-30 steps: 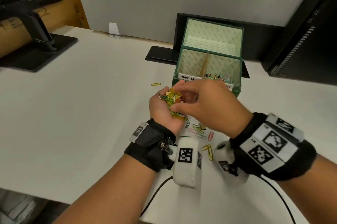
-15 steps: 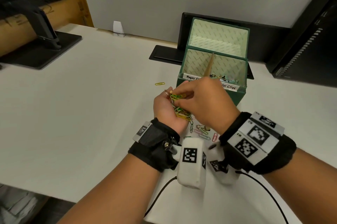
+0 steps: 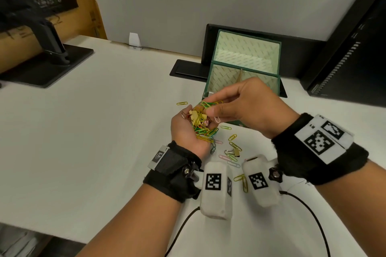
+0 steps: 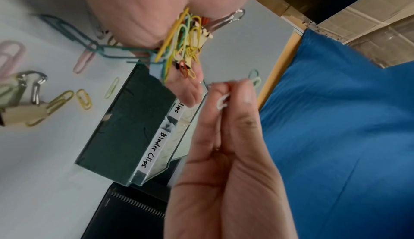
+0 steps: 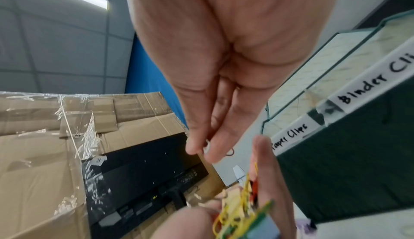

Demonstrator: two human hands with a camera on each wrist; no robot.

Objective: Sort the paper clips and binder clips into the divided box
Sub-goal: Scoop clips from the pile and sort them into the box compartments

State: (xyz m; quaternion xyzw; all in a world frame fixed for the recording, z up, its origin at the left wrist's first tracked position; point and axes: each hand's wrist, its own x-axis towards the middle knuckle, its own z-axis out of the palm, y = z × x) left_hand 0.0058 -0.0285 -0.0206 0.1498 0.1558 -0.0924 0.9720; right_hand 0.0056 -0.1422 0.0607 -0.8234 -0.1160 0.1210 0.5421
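My left hand [image 3: 189, 125] is palm up just left of the box, cupping a tangled pile of paper clips and gold binder clips [image 3: 199, 123]. Over that pile my right hand [image 3: 216, 108] pinches a few paper clips [image 3: 210, 103], green, yellow and white. The white one [image 4: 223, 101] shows between its thumb and finger in the left wrist view. The green divided box [image 3: 215, 81] stands open right behind the hands; its front labels read "Paper Clips" [image 5: 291, 134] and "Binder Clips" [image 4: 154, 149]. What lies in its compartments is hidden.
Loose paper clips and a binder clip [image 3: 236, 152] lie on the white table between my wrists, and one yellow clip [image 3: 182, 103] lies left of the box. A monitor stand [image 3: 52, 52] stands far left, a black monitor [image 3: 344, 58] far right, and a flat black base [image 3: 188, 68] behind the box.
My right hand has lifted off the pile in my left palm and moved up and right, carrying a few paper clips. The left hand has stayed put.
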